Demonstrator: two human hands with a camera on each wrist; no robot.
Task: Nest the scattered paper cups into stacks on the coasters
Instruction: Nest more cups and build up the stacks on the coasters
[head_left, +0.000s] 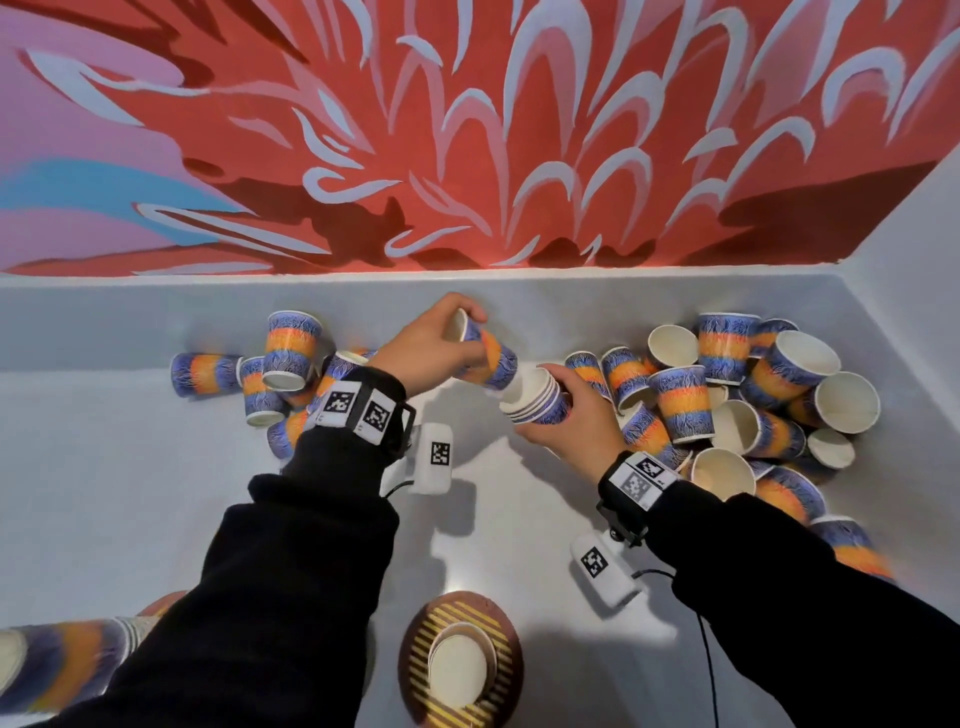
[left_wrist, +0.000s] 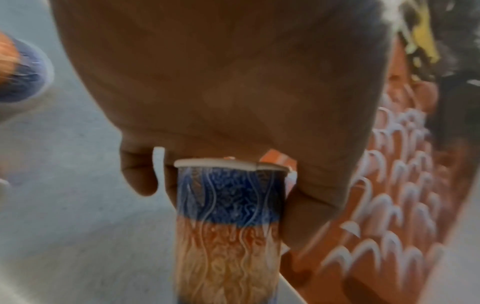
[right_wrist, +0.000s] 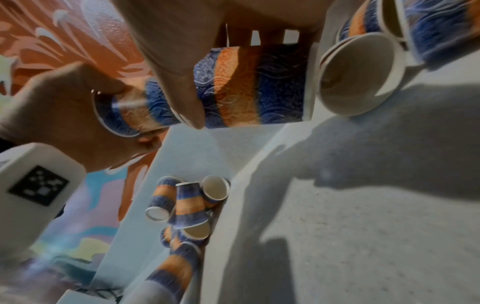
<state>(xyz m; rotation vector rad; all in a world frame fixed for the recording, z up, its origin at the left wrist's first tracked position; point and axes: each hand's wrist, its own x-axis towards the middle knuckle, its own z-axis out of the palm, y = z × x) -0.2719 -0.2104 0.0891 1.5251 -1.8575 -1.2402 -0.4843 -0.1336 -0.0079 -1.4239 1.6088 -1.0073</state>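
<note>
Mid-nesting: the left hand (head_left: 423, 349) grips a single cup (head_left: 491, 356), its base aimed at the small stack (head_left: 537, 402) clutched by the right hand (head_left: 576, 415). Next it likely needs sliding squarely in (rims aligned), then carrying to a coaster (head_left: 460, 662).

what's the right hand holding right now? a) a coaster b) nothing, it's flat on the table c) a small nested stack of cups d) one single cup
c: the right hand grips a nested stack of cups, several rims showing one inside another at its open end, while the left hand brings a single cup base-first toward it.
</note>
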